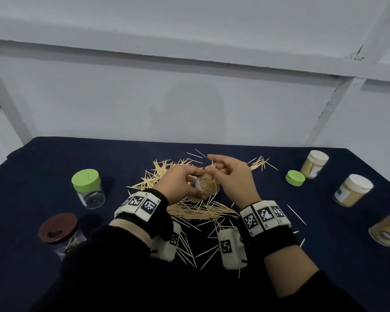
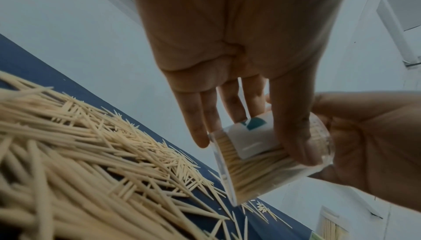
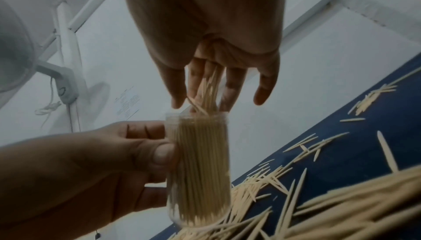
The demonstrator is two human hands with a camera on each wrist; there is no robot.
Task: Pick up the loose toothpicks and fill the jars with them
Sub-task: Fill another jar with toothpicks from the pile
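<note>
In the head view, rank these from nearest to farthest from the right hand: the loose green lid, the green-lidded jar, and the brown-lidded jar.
Measured from the right hand:
1. Loose green lid, lying on the cloth just to its right.
2. Green-lidded jar, standing across the toothpick pile on the left.
3. Brown-lidded jar, at the near left, beside the left sleeve.

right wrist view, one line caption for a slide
Left hand holds a nearly full clear jar while the right hand feeds in toothpicks.
</note>
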